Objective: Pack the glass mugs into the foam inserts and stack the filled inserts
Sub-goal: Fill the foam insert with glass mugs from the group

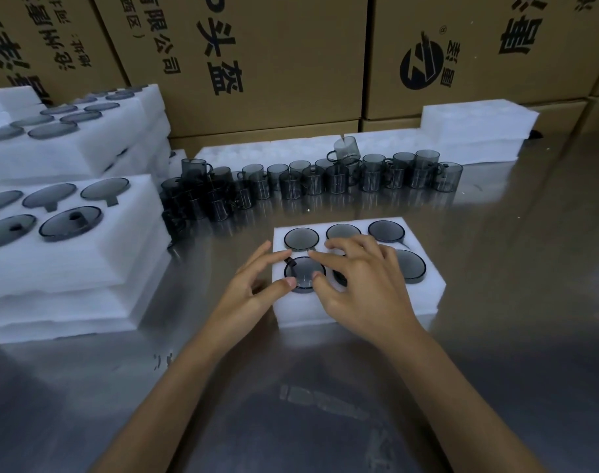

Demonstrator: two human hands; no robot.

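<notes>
i see a steel table (495, 302) backed by cartons (264, 63). a stack of filled inserts (69, 268) sits far left, loose mugs (308, 182) in a row behind. the near insert (359, 308) lies centre, its pockets holding mugs. my left hand (253, 285) and right hand (362, 285) rest on it, fingers spread and straight, fingertips touching the front-left mug (303, 273), which sits in its pocket.

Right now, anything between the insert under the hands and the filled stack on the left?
Nothing visible. The foam insert sits on bare steel table, and only open tabletop separates it from the stacked inserts. The loose mugs stand farther back. Both the left hand and right hand rest on it.
</notes>
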